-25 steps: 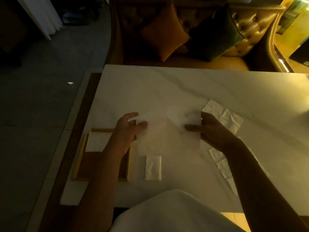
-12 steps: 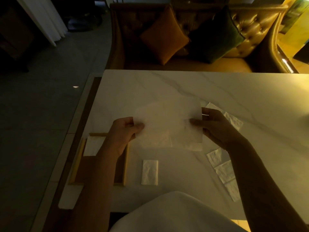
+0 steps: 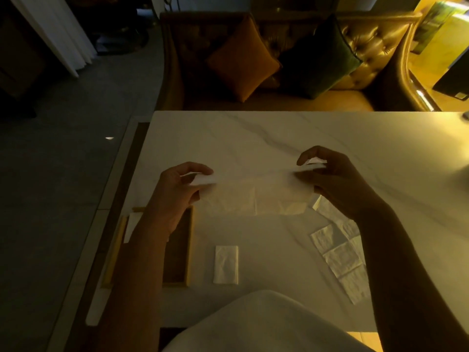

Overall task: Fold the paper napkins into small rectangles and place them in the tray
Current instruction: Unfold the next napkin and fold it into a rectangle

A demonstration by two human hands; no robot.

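A thin white paper napkin hangs over the marble table, stretched between both hands and doubled over along its top edge. My left hand pinches its left corners; my right hand pinches its right corners. A wooden tray lies at the table's left, partly under my left forearm, with a white folded napkin showing in its far left corner. One small folded rectangle rests on the table just right of the tray.
Several unfolded creased napkins lie spread under my right forearm. A sofa with an orange cushion and a dark green cushion stands beyond the table's far edge. The floor drops off left of the table.
The napkin lay flat on the table, was lifted up open, and is now doubled over with both hands pinching its upper corners, held farther apart and higher.
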